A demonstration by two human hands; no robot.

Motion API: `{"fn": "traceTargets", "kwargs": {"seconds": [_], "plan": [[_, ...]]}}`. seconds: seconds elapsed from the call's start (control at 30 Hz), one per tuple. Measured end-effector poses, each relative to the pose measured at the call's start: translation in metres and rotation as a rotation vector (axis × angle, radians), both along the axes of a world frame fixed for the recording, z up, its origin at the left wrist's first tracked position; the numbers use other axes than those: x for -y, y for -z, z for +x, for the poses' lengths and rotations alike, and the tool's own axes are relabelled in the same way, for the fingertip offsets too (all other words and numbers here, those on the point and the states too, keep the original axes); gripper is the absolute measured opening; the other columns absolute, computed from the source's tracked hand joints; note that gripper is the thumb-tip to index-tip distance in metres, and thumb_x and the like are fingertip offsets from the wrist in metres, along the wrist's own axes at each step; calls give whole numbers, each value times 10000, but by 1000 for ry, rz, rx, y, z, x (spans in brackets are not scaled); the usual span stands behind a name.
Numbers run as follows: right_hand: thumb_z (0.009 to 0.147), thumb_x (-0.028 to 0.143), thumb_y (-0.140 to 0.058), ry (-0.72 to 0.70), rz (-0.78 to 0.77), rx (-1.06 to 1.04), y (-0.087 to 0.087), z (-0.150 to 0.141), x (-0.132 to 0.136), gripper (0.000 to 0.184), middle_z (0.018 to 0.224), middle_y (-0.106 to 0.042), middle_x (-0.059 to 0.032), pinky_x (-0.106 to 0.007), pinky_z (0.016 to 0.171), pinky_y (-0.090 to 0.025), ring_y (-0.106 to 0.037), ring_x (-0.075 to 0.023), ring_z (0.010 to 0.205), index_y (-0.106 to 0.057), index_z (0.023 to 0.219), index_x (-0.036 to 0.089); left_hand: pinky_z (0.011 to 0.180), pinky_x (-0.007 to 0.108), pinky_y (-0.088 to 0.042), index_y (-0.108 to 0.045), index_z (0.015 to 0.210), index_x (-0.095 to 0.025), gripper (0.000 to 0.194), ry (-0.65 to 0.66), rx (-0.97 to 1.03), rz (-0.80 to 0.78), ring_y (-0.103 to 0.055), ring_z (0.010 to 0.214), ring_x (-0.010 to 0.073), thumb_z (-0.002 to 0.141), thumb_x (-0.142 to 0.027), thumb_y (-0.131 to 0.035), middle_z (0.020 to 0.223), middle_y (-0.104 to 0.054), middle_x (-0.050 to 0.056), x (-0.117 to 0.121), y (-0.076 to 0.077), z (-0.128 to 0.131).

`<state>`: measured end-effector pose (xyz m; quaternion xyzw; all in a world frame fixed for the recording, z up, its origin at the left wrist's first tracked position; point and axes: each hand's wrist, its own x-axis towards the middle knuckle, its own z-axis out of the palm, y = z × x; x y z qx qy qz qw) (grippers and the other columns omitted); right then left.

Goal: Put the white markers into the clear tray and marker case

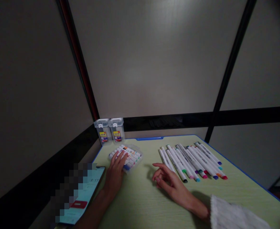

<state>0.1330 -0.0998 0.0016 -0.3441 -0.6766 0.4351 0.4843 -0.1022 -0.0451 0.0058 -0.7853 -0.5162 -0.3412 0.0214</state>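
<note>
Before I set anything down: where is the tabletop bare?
Bare: table between case and loose markers, beyond the right hand; also nearer, between the forearms. Crowded: far-left corner, with two boxes; left edge, with the phone; and under the loose markers.

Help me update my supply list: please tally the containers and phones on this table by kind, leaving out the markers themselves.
Upright clear boxes with lids, at the far left corner: 2
Flat marker case, touched by the left hand: 1
Phone, near left: 1
Total: 4
</note>
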Motion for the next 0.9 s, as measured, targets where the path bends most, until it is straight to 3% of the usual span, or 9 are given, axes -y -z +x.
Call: {"fn": "traceTargets", "kwargs": {"seconds": [0.9], "plan": [[875,392,-414,-60,48,137,1,1,2,327,797,-520,-30,-270,612,-402,-489,-143,691,-408,1136,194,1030,401,-323,-473,1208,-188,659,-61,-118,-84,-258,1288,195,621,92,-368,1342,-413,16,-9,17,-2]]}}
